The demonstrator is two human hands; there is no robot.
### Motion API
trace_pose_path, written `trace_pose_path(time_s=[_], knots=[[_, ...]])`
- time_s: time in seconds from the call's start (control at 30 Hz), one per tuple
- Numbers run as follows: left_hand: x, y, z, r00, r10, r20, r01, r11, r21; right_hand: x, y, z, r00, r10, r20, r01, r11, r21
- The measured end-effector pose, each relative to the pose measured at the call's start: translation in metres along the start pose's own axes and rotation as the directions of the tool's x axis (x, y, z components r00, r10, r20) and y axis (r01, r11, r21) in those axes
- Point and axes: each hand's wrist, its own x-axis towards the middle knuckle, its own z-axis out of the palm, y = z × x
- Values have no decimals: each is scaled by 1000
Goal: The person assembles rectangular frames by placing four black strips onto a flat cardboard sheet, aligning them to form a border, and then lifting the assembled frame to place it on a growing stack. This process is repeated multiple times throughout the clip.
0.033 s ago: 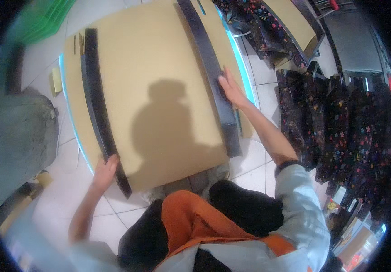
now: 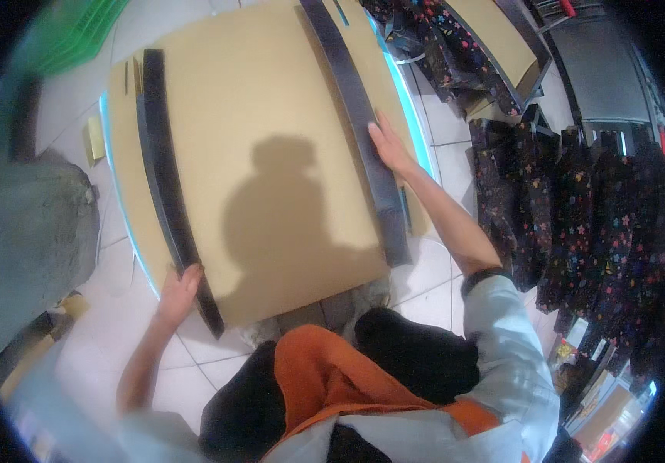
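Observation:
A large flat tan board [image 2: 271,69] lies in front of me, with bright blue edging along its outer sides. Two long dark strips run lengthwise over it, one on each side. Near the close end of the left strip [image 2: 164,166], my left hand [image 2: 178,295] grips its outer edge, thumb on top and the other fingers mostly hidden. Farther up, my right hand [image 2: 394,149] closes on the outer edge of the right strip [image 2: 356,108], fingertips on its dark face. The strips' undersides are out of sight.
A green plastic crate [image 2: 74,35] is at the far left, above a worn grey block-like thing [image 2: 28,231]. Dark flower-patterned pieces [image 2: 572,216] stand in a row at right. Another framed tan panel [image 2: 494,42] lies at the far right. White tiles [image 2: 433,285] cover the floor.
My right hand and forearm have shifted very slightly left along the right strip's edge. My left hand, the board and the strips look the same.

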Motion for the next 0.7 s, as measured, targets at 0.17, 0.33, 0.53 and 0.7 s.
trace_pose_path(time_s=[0.17, 0.33, 0.53, 0.7], knots=[[9, 6, -7, 998, 14, 59, -17, 999, 44, 69, -12, 15, 981, -173, -89, 142, 949, -281], [2, -4, 5, 997, 52, 50, -53, 998, 16, 75, -44, 50, 980, -196, -22, 139, 766, -628], [10, -2, -12, 996, 4, 88, 12, 984, -180, 79, -35, 52, 979, -196, -63, 67, 589, -806], [7, -9, -1, 997, 67, -49, -74, 982, -173, 85, 10, 32, 959, -275, -70, 32, 351, -936]])
